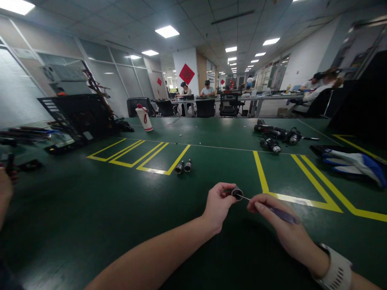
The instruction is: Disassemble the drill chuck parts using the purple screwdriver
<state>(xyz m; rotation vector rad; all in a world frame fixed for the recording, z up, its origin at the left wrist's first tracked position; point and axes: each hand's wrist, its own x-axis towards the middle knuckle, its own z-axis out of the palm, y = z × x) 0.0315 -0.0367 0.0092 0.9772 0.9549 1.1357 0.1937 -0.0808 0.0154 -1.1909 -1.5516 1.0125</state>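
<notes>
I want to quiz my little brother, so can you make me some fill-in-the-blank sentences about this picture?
1. The left hand holds a metal cylinder; ____ other small cylinders lie beside the yellow tape.
2. The right hand holds a thin tool above a table coloured ____.
3. The white bottle has a strap coloured ____.

Missing words: two; green; red.

Head cam looks fwd + down over green table point(121, 209); hands point(218, 207) close, chairs point(205, 108) in bkgd.
</notes>
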